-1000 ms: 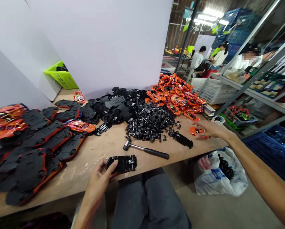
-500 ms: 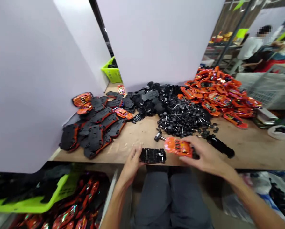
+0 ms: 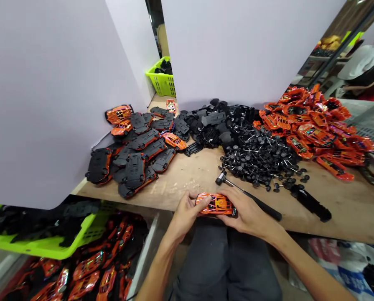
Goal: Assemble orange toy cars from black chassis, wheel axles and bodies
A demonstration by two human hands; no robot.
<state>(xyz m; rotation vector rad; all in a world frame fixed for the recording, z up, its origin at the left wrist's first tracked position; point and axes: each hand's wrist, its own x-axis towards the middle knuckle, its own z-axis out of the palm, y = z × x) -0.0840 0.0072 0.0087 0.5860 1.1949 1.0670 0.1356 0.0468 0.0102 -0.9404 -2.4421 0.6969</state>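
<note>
Both my hands hold an orange toy car body [image 3: 216,204] just over the front edge of the wooden workbench [image 3: 180,184]. My left hand [image 3: 187,216] grips its near end, and my right hand [image 3: 246,213] presses on the far end. A black edge shows beneath it, probably the chassis, though the hands hide most of it. Just beyond my right hand lies a hammer with a black handle [image 3: 252,196]. Farther back are a heap of black wheels on axles [image 3: 258,161], a heap of orange car bodies [image 3: 318,136] and rows of black-based car assemblies [image 3: 136,154].
Below the bench on the left, a green crate [image 3: 80,236] holds black parts, with a bin of orange car bodies [image 3: 89,271] beside it. My knees lie under the hands. White partitions [image 3: 61,92] stand behind the bench, and a co-worker [image 3: 359,62] sits at the upper right.
The orange body has moved from my right hand's reach on the bench into both hands, over the black chassis my left hand held. My view has turned left.
</note>
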